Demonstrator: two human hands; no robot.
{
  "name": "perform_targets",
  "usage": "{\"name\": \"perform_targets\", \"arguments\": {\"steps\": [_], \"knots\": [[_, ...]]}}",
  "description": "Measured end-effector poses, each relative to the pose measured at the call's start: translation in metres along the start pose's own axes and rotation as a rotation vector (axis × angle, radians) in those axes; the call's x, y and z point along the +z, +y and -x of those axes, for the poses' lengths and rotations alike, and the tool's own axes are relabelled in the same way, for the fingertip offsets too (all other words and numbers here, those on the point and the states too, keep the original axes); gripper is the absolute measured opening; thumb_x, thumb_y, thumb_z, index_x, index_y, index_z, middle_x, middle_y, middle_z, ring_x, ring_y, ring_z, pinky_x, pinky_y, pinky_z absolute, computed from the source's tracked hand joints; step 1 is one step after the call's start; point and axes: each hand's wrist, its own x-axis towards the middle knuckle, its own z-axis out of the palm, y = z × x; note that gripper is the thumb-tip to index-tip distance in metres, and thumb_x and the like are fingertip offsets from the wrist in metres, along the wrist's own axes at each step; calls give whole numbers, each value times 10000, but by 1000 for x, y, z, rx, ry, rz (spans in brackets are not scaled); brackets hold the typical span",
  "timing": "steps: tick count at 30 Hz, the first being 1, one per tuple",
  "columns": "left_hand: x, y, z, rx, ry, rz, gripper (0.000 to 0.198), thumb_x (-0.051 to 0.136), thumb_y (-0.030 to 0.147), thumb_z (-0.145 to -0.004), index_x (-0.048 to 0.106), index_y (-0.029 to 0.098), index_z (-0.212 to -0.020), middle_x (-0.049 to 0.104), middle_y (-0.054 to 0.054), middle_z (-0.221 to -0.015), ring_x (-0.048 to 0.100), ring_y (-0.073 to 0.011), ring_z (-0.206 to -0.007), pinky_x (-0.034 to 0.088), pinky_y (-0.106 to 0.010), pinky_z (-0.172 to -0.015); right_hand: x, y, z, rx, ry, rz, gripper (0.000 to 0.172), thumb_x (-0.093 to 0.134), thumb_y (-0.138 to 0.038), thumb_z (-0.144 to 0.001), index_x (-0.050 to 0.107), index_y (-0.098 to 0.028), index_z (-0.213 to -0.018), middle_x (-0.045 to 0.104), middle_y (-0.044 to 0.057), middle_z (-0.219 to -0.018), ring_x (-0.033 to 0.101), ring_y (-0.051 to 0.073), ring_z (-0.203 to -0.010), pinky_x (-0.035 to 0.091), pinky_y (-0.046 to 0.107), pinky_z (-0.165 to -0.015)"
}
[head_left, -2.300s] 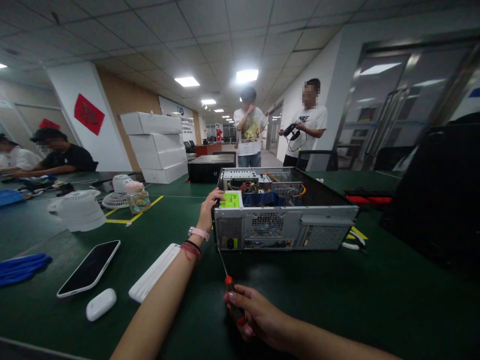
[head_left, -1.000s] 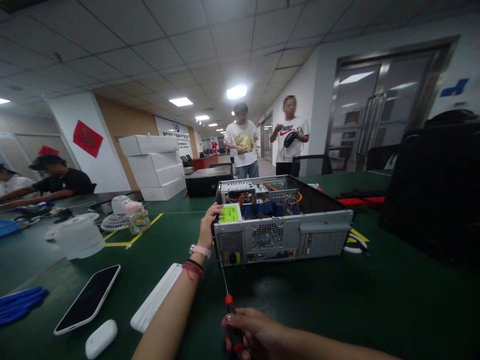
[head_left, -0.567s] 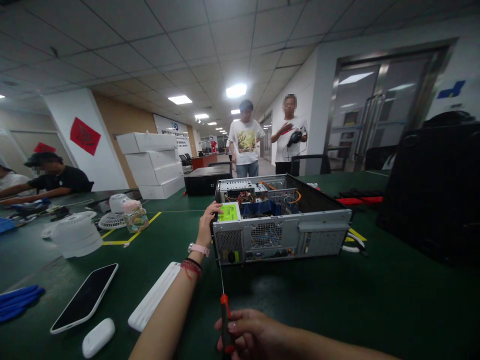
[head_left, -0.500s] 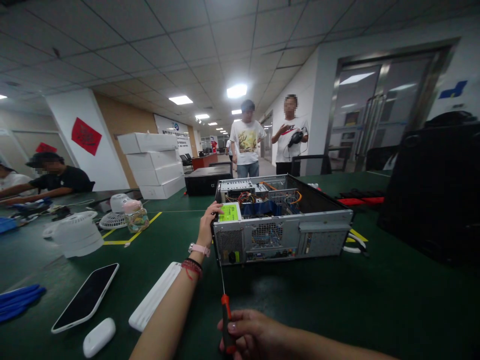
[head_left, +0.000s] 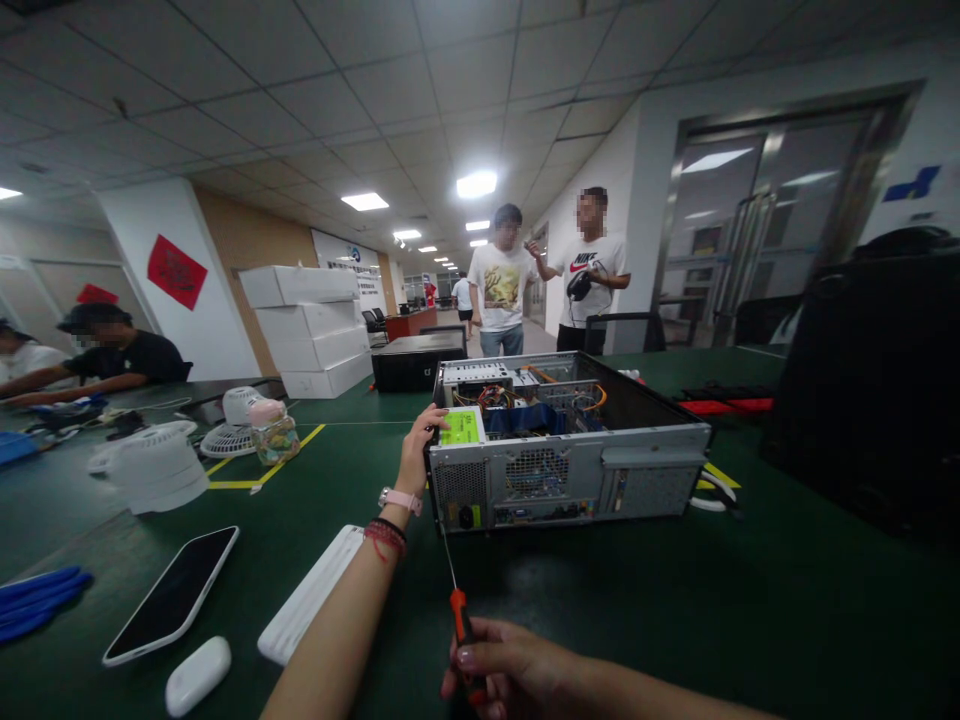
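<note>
An opened desktop computer case (head_left: pixel 551 485) lies on its side on the green table, its back panel facing me. My left hand (head_left: pixel 421 437) holds its near left corner, fingers over the top beside the power supply (head_left: pixel 461 427) with its bright green label. Closed around the handle of a red and black screwdriver (head_left: pixel 463 630) is my right hand (head_left: pixel 510 665). The screwdriver's thin shaft points up at the lower left corner of the back panel; whether the tip touches a screw is too small to tell. Wires and a blue ribbon cable (head_left: pixel 536 415) show inside the case.
Left of my arm lie a white power strip-like bar (head_left: pixel 311 590), a phone (head_left: pixel 174 595), a white earbud case (head_left: pixel 199 675) and blue gloves or cloth (head_left: pixel 41 603). Behind are a jar (head_left: pixel 274 435) and white boxes (head_left: pixel 319 330). A large black object (head_left: pixel 862 390) stands right. People stand beyond.
The screwdriver handle and my right hand have shifted slightly right, tilting the shaft a little more. My left hand stays on the case corner. Two people in the background have changed pose.
</note>
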Motion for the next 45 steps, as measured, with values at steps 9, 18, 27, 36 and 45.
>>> {"name": "perform_targets", "arguments": {"steps": [9,18,27,36,45], "knots": [[0,0,0,2,7,-3,277,331,243,-788,594,167,-747,629,-83,-1124,418,-248,-1272,280,-410,-1083,-2,-1,-3,75,60,97,351,687,-288,-557,452,-186,-796,614,-12,-547,384,34,-380,201,185,-436],[0,5,1,-3,2,13,266,345,268,-784,587,166,-742,624,-90,-1127,416,-251,-1275,278,-406,-1085,-10,-8,0,125,-57,64,337,653,-302,-643,508,-165,-915,641,15,-624,409,44,-407,273,208,-498],[-1,0,0,19,-7,22,266,347,267,-783,589,163,-746,624,-87,-1118,414,-257,-1272,273,-412,-1087,-17,-4,-4,135,-230,-39,449,530,-253,-575,546,-154,-1013,665,33,-752,506,80,-510,270,237,-568],[0,1,0,16,4,32,268,353,280,-780,593,168,-743,631,-85,-1107,417,-263,-1268,271,-420,-1088,-19,-5,-4,113,-219,-6,391,624,-223,-642,555,-143,-1019,685,73,-816,552,85,-569,314,243,-619],[0,0,0,11,6,41,271,362,290,-779,599,165,-743,633,-90,-1104,412,-273,-1273,267,-430,-1087,-12,-3,-2,84,-120,14,359,674,-242,-662,541,-139,-978,685,53,-736,528,60,-464,343,216,-528]]}}
